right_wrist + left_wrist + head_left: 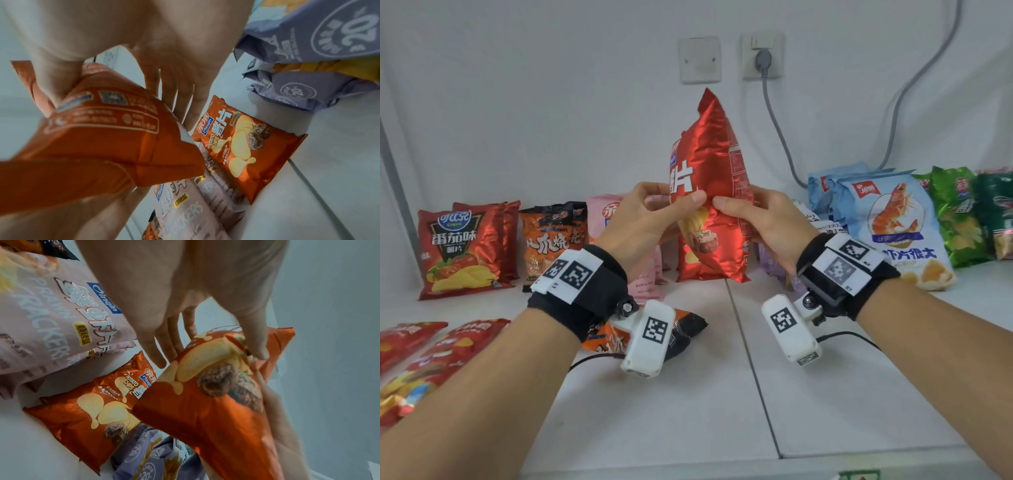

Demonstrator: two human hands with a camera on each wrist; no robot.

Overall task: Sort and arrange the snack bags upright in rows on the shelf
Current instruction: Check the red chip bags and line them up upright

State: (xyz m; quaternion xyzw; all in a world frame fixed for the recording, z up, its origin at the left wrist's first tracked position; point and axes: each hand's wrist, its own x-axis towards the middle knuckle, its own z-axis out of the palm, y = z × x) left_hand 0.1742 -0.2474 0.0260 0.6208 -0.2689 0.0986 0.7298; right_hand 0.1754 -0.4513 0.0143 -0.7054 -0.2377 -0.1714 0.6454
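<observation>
Head view: we are holding the red chip bag upright in the air above the white shelf, edge-on to the camera. Our left hand is pinching its front face between thumb and forefinger; our right hand is pinching the back, thumb tip nearly touching the left one. We judge the two-sided pinch is squaring the bag before it is being set down, likely beside the matching red bag standing behind it.

Along the wall other bags are already leaning upright by kind: tomato chip bags at far left, orange-black bags, pink prawn cracker bags, purple bags, blue shrimp bags, green bags. Several are still lying flat near the front edge: red ones at left, one orange-black bag under our left wrist.

The left wrist view is showing the remaining fingers straight and close together against the bag. The held bag and our hands are blocking most of the middle row; how many bags are standing there we cannot tell. The rightmost bags are being cut off by the frame.
</observation>
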